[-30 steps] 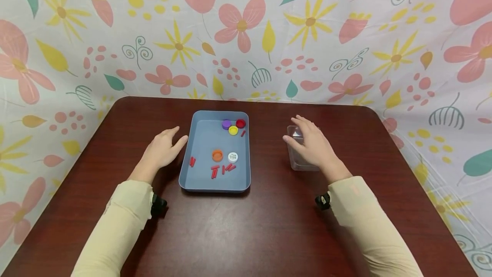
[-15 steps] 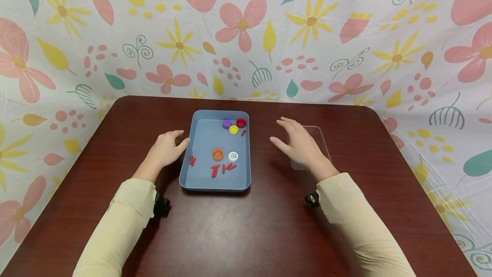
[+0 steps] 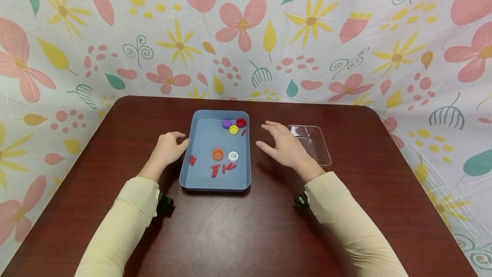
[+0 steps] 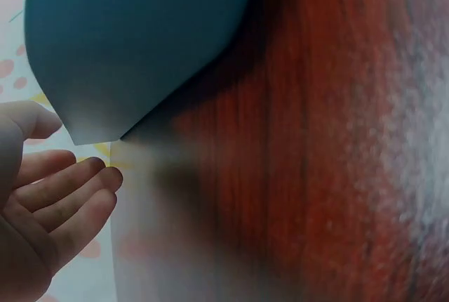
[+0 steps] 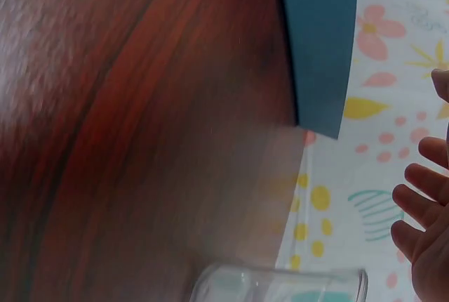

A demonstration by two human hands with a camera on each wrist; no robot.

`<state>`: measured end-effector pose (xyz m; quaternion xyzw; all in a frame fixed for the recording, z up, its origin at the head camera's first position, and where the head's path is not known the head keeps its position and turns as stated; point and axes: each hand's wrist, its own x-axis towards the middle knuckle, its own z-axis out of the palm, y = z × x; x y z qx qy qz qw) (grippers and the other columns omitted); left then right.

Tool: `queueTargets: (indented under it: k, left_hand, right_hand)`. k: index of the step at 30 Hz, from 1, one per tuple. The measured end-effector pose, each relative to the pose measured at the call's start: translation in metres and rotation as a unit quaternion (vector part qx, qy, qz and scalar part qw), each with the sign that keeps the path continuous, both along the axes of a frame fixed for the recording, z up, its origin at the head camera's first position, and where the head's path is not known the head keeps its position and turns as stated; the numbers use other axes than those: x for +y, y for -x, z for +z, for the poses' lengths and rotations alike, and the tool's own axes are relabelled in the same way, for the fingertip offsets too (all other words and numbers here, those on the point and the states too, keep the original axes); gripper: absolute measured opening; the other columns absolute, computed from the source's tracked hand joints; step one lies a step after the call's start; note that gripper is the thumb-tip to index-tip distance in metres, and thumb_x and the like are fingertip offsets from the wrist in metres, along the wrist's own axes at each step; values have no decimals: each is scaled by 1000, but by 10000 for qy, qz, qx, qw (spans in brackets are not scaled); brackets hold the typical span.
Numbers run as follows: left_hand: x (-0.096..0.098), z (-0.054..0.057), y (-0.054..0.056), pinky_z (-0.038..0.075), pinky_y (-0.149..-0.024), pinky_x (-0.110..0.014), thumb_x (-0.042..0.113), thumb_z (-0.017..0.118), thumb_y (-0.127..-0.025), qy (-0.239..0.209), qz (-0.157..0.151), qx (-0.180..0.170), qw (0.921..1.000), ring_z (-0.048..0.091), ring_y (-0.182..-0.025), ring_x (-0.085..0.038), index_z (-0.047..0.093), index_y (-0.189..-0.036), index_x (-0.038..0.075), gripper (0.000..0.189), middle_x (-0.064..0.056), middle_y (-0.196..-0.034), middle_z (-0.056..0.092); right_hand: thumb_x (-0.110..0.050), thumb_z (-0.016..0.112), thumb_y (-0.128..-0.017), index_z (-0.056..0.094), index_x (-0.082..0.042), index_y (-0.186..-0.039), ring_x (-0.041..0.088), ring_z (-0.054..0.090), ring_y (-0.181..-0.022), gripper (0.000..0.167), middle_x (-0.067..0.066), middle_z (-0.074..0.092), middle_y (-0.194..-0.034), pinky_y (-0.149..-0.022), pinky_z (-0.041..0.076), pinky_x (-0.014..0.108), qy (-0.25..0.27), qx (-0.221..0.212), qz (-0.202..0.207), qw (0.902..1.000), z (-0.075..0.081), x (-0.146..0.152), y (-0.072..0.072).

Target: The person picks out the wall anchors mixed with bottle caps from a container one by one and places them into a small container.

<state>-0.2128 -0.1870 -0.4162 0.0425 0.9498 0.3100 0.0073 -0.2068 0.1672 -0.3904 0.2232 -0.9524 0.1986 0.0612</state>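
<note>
A blue-grey tray [image 3: 215, 185] lies on the table, left of centre. In it are an orange cap [image 3: 218, 154], a white cap [image 3: 232, 156], a purple cap [image 3: 227, 124], a yellow cap [image 3: 233, 130] and a red cap [image 3: 241, 122]. Several short red sticks [image 3: 215, 172] are scattered there too. My left hand [image 3: 166, 151] is beside the tray, thumb tip right at its left rim; the left wrist view shows its fingers loosely extended. Holding nothing, my right hand [image 3: 286, 148] hovers between the tray and a clear plastic box [image 3: 323, 146], fingers spread towards the tray.
The dark wooden table [image 3: 238, 234] ends at a back edge close behind the tray. A flower-patterned cloth [image 3: 242, 63] hangs behind and at both sides. Each wrist wears a small black device, the right one [image 3: 301, 201] low over the table.
My right hand has moved left, off the clear box towards the tray, uncovering most of the box. My left hand has shifted slightly right to the tray's rim. The tray's contents stay put.
</note>
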Motion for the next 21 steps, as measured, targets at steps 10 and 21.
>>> queueTargets:
  k: [10,21]
  left_hand:
    - [2,-5,-1,58,-65,-36,19,56,-93,-853,75,-119,9963,69,-69,-24,64,-115,-6,34,-25,-99,69]
    - [1,-4,-4,60,-64,-35,18,55,-95,-1648,254,-622,9840,70,-76,-26,61,-121,-4,35,-27,-111,65]
  right_hand:
    - [-48,58,-90,49,-8,-137,27,38,-135,62,10,44,-144,-112,34,45,-46,-8,119,9999,-2,-17,-4]
    - [-46,61,-89,50,-8,-135,25,41,-133,61,10,46,-143,-111,37,43,-25,17,355,9994,-7,-33,-6]
